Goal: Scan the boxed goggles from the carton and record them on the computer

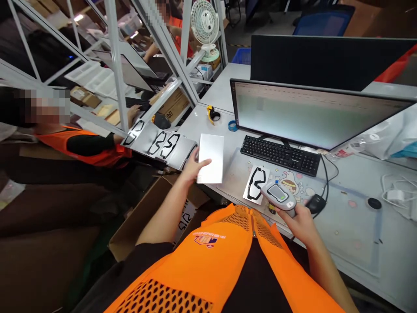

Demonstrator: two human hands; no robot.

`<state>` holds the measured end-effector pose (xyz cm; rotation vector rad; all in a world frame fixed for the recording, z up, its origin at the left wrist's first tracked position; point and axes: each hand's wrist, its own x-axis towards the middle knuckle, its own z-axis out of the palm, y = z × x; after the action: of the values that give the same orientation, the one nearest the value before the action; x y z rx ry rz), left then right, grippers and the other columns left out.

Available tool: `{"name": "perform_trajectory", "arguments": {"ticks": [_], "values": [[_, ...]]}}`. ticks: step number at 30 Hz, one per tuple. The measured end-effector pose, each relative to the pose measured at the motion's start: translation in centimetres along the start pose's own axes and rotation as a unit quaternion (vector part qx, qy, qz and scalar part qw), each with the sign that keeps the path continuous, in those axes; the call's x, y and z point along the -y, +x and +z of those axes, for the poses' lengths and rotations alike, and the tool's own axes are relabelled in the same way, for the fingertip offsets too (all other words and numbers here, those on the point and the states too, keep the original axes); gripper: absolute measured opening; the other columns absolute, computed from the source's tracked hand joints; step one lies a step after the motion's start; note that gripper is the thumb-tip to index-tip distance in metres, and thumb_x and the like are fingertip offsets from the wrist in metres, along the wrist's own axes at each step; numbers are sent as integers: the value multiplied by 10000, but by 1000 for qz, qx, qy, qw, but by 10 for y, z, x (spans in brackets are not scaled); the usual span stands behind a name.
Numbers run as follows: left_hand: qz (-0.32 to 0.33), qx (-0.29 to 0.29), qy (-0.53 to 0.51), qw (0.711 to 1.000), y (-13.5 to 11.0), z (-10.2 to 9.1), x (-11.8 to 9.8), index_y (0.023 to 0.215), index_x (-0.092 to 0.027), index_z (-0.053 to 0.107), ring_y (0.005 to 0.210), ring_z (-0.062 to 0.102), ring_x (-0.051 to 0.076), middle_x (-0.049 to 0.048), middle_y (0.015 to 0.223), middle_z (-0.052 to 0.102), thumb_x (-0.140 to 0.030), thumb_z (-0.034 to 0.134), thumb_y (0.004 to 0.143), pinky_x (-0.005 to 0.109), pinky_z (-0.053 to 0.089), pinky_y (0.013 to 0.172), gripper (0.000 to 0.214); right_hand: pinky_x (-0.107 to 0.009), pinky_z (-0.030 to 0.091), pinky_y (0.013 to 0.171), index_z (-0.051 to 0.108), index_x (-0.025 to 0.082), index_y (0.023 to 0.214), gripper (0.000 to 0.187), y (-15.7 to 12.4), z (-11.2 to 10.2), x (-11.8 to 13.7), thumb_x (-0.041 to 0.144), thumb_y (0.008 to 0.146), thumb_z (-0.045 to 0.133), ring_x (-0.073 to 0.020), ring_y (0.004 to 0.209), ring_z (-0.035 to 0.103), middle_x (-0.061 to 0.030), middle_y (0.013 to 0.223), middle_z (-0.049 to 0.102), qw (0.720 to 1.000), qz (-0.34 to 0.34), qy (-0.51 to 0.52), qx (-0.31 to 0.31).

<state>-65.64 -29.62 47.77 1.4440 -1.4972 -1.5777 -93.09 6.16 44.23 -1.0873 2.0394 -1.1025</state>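
Observation:
My left hand [192, 168] pinches a plain white card [211, 157] and holds it over the desk's left edge, beside a row of silver sheets printed with black outlines [163, 145]. My right hand [299, 219] is wrapped round the handle of a grey handheld barcode scanner [278, 194]. The scanner's head points at a white card printed with a black outline [256, 183], which lies flat on the desk mat.
A black keyboard [280, 154] and a lit monitor [312, 114] stand behind the mat, with a black mouse [315, 202] to the right. An open cardboard box [146, 217] sits below the desk edge. A person in an orange vest [81, 145] works at the left behind a metal rack [117, 69].

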Motion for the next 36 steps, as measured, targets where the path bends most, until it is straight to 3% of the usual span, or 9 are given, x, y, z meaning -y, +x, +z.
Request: {"name": "perform_trajectory", "arguments": {"ticks": [4,8,13,18,24,26,28,32,36], "values": [[152,-124,332,923,45,-106,-57,1591,-227,611,1579,497,476,165,1632,618,-426,1077,574,651,319,1364,1136,-422,661,870,827,205,1138,431,1,-1,5,584,948,752,-351,1033,810,-122,1132,866,1000,13,-2,-13],[116,-187,494,841,104,-176,-73,1610,-87,565,1638,299,609,259,1782,419,-554,1048,630,846,153,1307,1187,-412,651,822,823,199,1118,394,8,1,16,547,951,741,-347,1000,804,-125,1109,863,999,27,-24,-2],[90,-187,467,859,135,-206,-43,1469,-68,663,1635,278,639,249,1720,510,-751,942,633,792,118,1314,1115,-417,649,813,819,206,1135,377,11,7,26,516,930,757,-359,1013,803,-120,1085,862,999,33,-27,-10],[59,-197,467,860,154,-229,-24,1360,-118,706,1641,276,640,244,1769,456,-695,901,657,857,149,1274,930,-424,656,862,826,204,1140,395,6,12,32,538,945,746,-348,1024,809,-119,1123,869,998,42,-26,-28],[75,-153,462,870,183,-263,-19,1386,-132,646,1619,126,745,189,1863,300,-995,793,482,915,72,1186,1258,-478,652,978,829,188,1180,444,4,10,37,552,935,762,-368,1100,810,-137,1207,863,997,61,-21,-40],[121,-164,456,866,179,-243,-17,1503,-143,594,1643,86,722,164,1895,235,-981,797,479,879,49,1242,1339,-498,645,1021,830,189,1206,467,3,7,36,559,928,771,-375,1141,805,-137,1228,860,997,60,-12,-46],[189,-151,419,875,159,-191,-12,1635,-152,506,1697,106,628,132,1899,243,-923,755,660,787,40,1330,1267,-504,648,1010,833,186,1198,489,2,2,34,579,914,776,-376,1123,804,-134,1199,863,996,68,-8,-58],[164,28,277,946,71,-12,27,1708,-182,464,1712,313,439,192,1804,420,-732,695,924,607,186,1402,985,-482,660,883,831,173,1121,534,1,-10,28,648,885,774,-359,957,797,-129,1011,858,989,110,-21,-97],[35,203,271,940,-16,162,81,1820,-223,272,1622,461,499,286,1781,409,-637,937,794,611,389,1324,1290,-450,651,806,818,182,1008,534,1,-20,24,696,864,788,-341,877,766,-122,863,812,987,105,-26,-118]]}}
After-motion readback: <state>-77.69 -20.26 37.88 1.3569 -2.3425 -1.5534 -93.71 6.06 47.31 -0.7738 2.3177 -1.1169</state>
